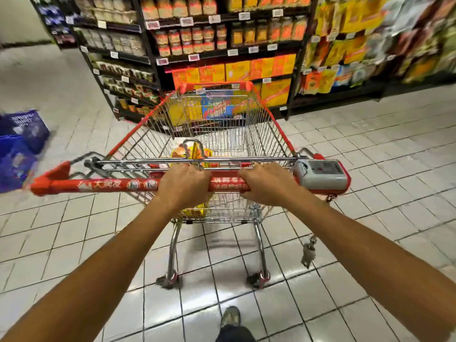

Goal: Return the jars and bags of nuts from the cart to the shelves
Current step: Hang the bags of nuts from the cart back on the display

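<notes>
Left grip (pixel 183 182) and right grip (pixel 267 181) both curl tight round the red handle (pixel 98 186) of the cart (pixel 261 129), nothing else held. Yellow nut bags (pixel 197 153) lie in the basket just beyond the grips. Shelves (pixel 212 54) close ahead: push too far and the cart nose likely clips the corner, toppling jars (pixel 187 40).

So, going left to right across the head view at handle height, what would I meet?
Blue baskets, left hand, right hand, both gripping the red cart handle, then the grey coin lock.
</notes>
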Available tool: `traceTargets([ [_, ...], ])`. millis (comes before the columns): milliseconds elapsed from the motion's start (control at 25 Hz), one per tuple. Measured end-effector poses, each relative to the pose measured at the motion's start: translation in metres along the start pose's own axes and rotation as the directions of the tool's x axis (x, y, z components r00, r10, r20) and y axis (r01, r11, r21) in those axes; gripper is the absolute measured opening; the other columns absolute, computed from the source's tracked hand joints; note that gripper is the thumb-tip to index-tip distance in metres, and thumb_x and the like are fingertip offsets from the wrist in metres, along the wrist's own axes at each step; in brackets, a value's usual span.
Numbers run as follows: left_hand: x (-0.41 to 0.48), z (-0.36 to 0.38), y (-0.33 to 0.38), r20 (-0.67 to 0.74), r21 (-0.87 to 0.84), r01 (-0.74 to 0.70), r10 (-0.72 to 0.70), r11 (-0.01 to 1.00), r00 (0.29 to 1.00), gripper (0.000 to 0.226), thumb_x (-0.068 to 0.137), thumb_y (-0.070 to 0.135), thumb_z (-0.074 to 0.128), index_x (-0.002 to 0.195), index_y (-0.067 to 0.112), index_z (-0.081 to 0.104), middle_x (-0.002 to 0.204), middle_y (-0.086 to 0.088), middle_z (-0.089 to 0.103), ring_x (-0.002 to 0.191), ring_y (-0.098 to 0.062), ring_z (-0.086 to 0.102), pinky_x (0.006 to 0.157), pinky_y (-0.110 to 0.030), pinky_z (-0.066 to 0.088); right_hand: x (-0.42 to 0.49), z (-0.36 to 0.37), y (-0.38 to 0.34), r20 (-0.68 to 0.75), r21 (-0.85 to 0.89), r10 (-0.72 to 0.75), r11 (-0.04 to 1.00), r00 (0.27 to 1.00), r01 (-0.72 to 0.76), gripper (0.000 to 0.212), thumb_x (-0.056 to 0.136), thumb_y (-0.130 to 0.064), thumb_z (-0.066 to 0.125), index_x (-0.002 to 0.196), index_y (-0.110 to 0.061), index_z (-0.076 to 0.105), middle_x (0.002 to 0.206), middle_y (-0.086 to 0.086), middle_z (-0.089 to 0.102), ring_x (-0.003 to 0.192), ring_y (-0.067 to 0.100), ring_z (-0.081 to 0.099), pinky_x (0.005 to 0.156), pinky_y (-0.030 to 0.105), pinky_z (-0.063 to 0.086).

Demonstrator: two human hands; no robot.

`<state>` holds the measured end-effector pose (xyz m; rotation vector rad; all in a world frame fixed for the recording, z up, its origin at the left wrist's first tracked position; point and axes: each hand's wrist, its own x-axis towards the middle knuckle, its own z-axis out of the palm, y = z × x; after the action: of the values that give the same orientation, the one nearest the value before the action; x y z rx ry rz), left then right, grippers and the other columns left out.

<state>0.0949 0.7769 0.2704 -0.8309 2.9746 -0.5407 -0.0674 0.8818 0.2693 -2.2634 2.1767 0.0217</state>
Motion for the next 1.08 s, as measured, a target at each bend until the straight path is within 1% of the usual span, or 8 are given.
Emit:
traceTargets([
  [160, 0.057, -0.011, 0.047, -0.004, -0.016, -0.025, 0.025, 1.000, 1.000, 0.031, 0.087, 0.047, 0.049, 0.091, 0.019, 0.062, 0.078, -0.001, 0.067, 0.059, -0.022, 0.055, 0.056, -0.028, 0.033, -0.019, -0.003, 0.074, -0.029, -0.076, 0.008, 0.997, 1.000, -0.010, 0.040, 0.092, -0.040, 0.049, 0.123, -0.015, 0.046, 0.092, 0.003, 0.063, 0.075, 0.021, 0.058, 0.067, 0.029, 0.050],
  [240, 0.097, -0.016, 0.071, -0.011, -0.034, -0.022, 0.022, 0.999, 1.000, 0.030, 0.087, 0.046, 0.049, 0.090, 0.019, 0.062, 0.080, -0.003, 0.068, 0.063, -0.025, 0.061, 0.056, -0.029, 0.033, -0.021, -0.002, 0.122, -0.038, -0.094, 0.004, 0.996, 0.999, -0.008, 0.042, 0.091, -0.041, 0.050, 0.124, -0.015, 0.046, 0.098, 0.004, 0.066, 0.080, 0.022, 0.062, 0.070, 0.031, 0.051],
  [320, 0.141, -0.016, 0.095, -0.022, -0.044, 0.005, -0.006, 0.999, 1.000, 0.031, 0.086, 0.046, 0.050, 0.089, 0.018, 0.063, 0.079, -0.004, 0.068, 0.064, -0.027, 0.061, 0.056, -0.030, 0.034, -0.018, 0.000, 0.172, -0.052, -0.114, 0.003, 0.993, 0.999, -0.009, 0.043, 0.089, -0.041, 0.053, 0.123, -0.016, 0.048, 0.100, 0.006, 0.067, 0.085, 0.023, 0.064, 0.071, 0.031, 0.050],
  [440, 0.208, -0.018, 0.128, -0.014, -0.089, 0.072, -0.073, 0.993, 0.997, 0.032, 0.084, 0.046, 0.053, 0.091, 0.017, 0.063, 0.085, -0.009, 0.069, 0.079, -0.032, 0.066, 0.062, -0.034, 0.039, -0.013, -0.001, 0.247, -0.079, -0.121, 0.003, 0.993, 0.997, -0.012, 0.042, 0.088, -0.042, 0.054, 0.122, -0.018, 0.048, 0.102, 0.006, 0.068, 0.087, 0.026, 0.066, 0.071, 0.032, 0.049],
  [600, 0.305, -0.032, 0.183, 0.034, -0.109, 0.086, -0.083, 0.990, 0.996, 0.028, 0.085, 0.040, 0.052, 0.098, 0.016, 0.062, 0.091, -0.009, 0.069, 0.083, -0.032, 0.066, 0.061, -0.032, 0.035, -0.010, -0.004, 0.359, -0.043, -0.119, 0.019, 0.993, 0.999, -0.024, 0.042, 0.089, -0.042, 0.053, 0.123, -0.019, 0.047, 0.102, 0.004, 0.068, 0.086, 0.023, 0.065, 0.064, 0.024, 0.036],
  [720, 0.369, -0.040, 0.220, 0.041, -0.128, 0.122, -0.118, 0.984, 0.992, 0.026, 0.085, 0.037, 0.053, 0.094, 0.014, 0.063, 0.089, -0.010, 0.070, 0.082, -0.032, 0.066, 0.063, -0.033, 0.039, -0.006, -0.002, 0.437, -0.029, -0.111, -0.004, 0.994, 1.000, 0.001, 0.043, 0.090, -0.042, 0.053, 0.126, -0.020, 0.046, 0.103, 0.004, 0.068, 0.087, 0.023, 0.065, 0.066, 0.024, 0.038],
  [920, 0.483, -0.045, 0.299, -0.019, -0.105, 0.235, -0.239, 0.966, 0.971, 0.036, 0.083, 0.047, 0.055, 0.089, 0.012, 0.063, 0.082, -0.012, 0.070, 0.076, -0.035, 0.066, 0.058, -0.033, 0.032, -0.002, 0.010, 0.590, -0.105, -0.152, -0.066, 0.987, 0.992, 0.049, 0.047, 0.086, -0.045, 0.055, 0.124, -0.020, 0.049, 0.105, 0.010, 0.068, 0.093, 0.032, 0.064, 0.072, 0.037, 0.048],
  [1080, 0.557, -0.059, 0.355, 0.009, -0.134, 0.282, -0.284, 0.950, 0.959, 0.040, 0.084, 0.051, 0.053, 0.103, 0.017, 0.059, 0.096, -0.011, 0.069, 0.088, -0.033, 0.065, 0.062, -0.034, 0.038, -0.009, 0.011, 0.688, -0.159, -0.213, -0.156, 0.970, 0.975, 0.121, 0.052, 0.085, -0.049, 0.054, 0.125, -0.019, 0.048, 0.103, 0.012, 0.068, 0.092, 0.032, 0.064, 0.065, 0.033, 0.043],
])
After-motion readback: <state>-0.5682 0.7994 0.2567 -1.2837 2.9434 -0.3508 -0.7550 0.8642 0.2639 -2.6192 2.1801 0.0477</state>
